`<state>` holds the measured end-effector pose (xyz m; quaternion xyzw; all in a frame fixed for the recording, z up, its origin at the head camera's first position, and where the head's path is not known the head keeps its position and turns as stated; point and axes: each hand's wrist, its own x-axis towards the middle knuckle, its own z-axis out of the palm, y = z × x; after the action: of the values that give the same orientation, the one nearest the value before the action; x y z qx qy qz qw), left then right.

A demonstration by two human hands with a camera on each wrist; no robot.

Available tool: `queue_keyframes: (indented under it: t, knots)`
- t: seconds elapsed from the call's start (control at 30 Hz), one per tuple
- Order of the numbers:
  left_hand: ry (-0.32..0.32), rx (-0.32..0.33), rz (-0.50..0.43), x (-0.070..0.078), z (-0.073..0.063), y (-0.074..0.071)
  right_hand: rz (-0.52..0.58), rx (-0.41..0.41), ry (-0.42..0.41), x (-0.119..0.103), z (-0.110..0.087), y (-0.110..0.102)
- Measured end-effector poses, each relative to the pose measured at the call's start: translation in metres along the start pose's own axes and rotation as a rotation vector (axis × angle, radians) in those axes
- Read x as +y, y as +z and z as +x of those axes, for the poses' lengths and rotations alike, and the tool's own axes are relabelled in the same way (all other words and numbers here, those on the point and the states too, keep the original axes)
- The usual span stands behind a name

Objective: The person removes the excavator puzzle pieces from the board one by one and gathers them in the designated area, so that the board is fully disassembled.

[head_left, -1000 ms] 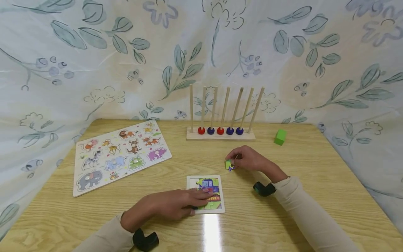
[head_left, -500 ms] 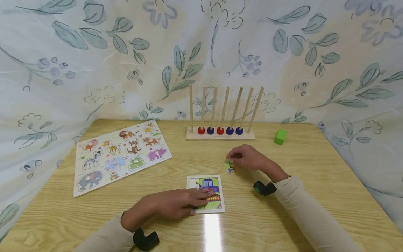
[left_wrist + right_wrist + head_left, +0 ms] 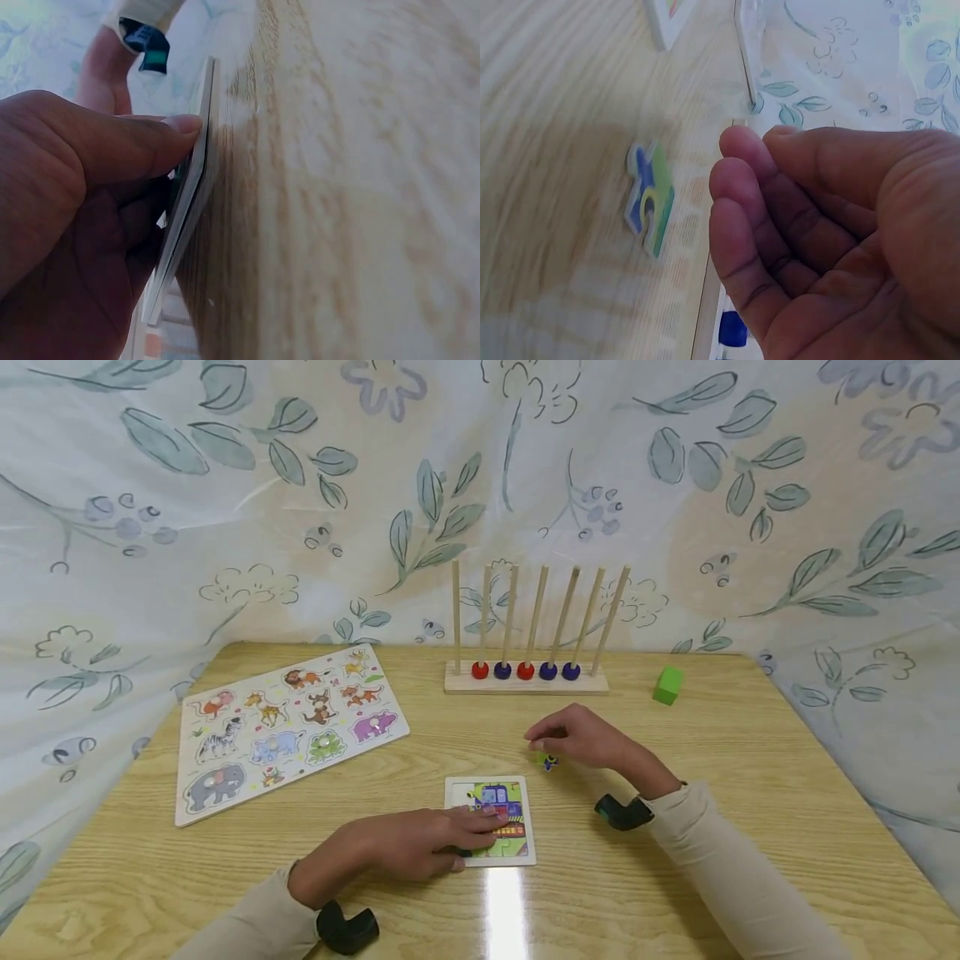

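My left hand (image 3: 420, 843) rests on a small square jigsaw puzzle with a white frame (image 3: 530, 847), its fingers laid across the vehicle picture. In the left wrist view the thumb touches the edge of the puzzle board (image 3: 193, 169). My right hand (image 3: 588, 739) hovers just over a loose green, blue and yellow puzzle piece (image 3: 550, 763). The right wrist view shows that puzzle piece (image 3: 649, 199) lying on the table, apart from the loosely bent fingers (image 3: 731, 232), which hold nothing. In the head view the hand partly covers the piece.
A wooden peg rack (image 3: 525, 687) with red and dark blue beads stands at the back. To its right sits a green block (image 3: 667, 685). An animal peg puzzle board (image 3: 288, 777) lies on the left. Behind the table (image 3: 675, 860) hangs a floral cloth (image 3: 315, 543).
My right fingers were on the puzzle piece a second ago; they have let go and shifted slightly left above it. The left hand stays in place on the puzzle.
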<state>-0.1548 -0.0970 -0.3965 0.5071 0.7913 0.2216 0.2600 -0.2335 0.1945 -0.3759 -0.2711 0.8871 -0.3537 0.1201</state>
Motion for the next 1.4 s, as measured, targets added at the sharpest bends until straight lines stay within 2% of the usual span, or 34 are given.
queue_keyframes:
  t: [0.1,0.33,0.97,1.4]
  knots:
    - [-0.005,-0.004,-0.007,0.001,0.0,-0.001,0.012,-0.014,-0.008,-0.005,0.001,0.002]
    - [0.066,0.006,0.022,-0.002,-0.001,-0.001,0.069,-0.066,-0.037,-0.016,0.003,0.006]
    - [0.07,0.006,0.011,-0.005,-0.001,-0.001,0.123,-0.199,-0.145,-0.03,0.014,0.026]
    - [0.075,0.005,0.017,-0.005,-0.001,0.0,0.149,-0.244,-0.133,-0.036,0.019,0.037]
